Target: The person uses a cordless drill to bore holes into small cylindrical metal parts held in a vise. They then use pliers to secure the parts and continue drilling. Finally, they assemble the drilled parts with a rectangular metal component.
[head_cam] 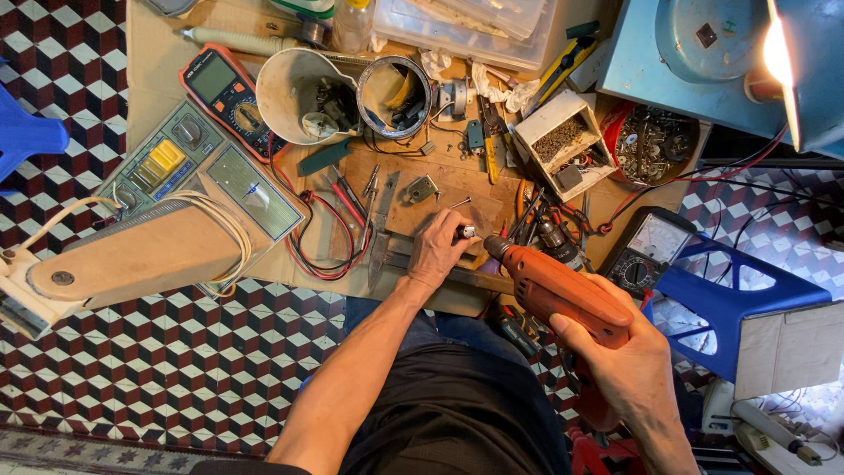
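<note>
The right hand (626, 365) grips the orange drill (554, 290), fingers wrapped tight around its handle. The drill's long body points up and left at a small silver part (468, 232). The left hand (437, 251) pinches that part, just beside the drill's tip.

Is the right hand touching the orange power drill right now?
Touching. The head view shows the right hand wrapped around the rear handle of the orange power drill, fingers pressed on its body with no gap.
</note>
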